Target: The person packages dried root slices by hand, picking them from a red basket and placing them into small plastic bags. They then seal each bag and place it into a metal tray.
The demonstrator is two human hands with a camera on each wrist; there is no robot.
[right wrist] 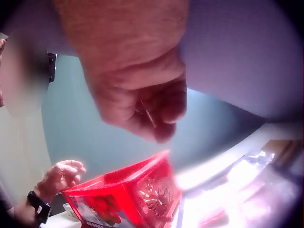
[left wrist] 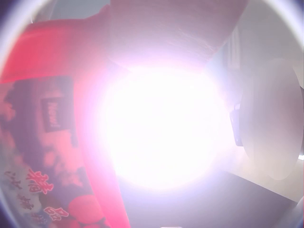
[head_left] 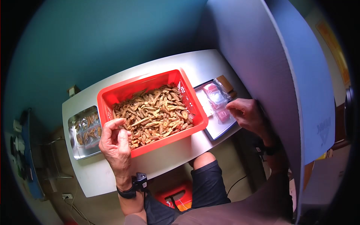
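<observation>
A red plastic basket (head_left: 150,150) full of dried brown root slices (head_left: 157,108) stands mid-table. Over its front left corner is my left hand (head_left: 114,146), thumb and forefinger apart and the others loosely bent. No piece shows in its grasp. In the left wrist view, glare hides most of the hand beside the basket's printed side (left wrist: 42,142). On the right, my right hand (head_left: 245,114) is raised near clear and pink plastic bags (head_left: 217,97). Its fingers (right wrist: 164,107) curl in towards the thumb, with a thin pale streak among them and no bag hanging below.
A metal tray (head_left: 77,153) with clear bags of slices sits left of the basket. The plastic bags lie on a dark-edged flat tray (head_left: 214,131), a brown box (head_left: 225,84) behind them. A grey partition (head_left: 258,56) stands close on the right; a red stool (head_left: 183,189) is below the table.
</observation>
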